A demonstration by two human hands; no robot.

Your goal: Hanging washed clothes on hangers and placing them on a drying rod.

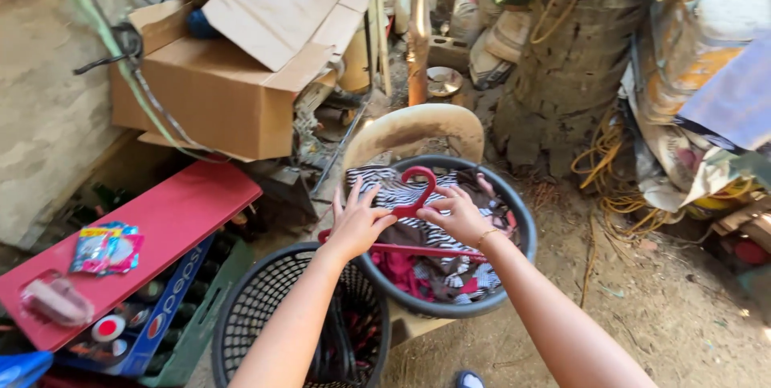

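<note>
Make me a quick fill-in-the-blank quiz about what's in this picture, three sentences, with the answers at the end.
1. Both hands, the left hand and the right hand, meet at a hanger whose colour is ____.
2. The hanger lies over a black-and-white ____ garment in the round basin.
3. The black mesh basket stands on the person's ____ side of the basin.

Answers: red; striped; left

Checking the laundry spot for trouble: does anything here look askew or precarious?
The dark basin of clothes sits on a chair seat, overhanging its front edge. The cardboard box behind has its flaps splayed open. Both hands, left and right, grip a red hanger.
</note>
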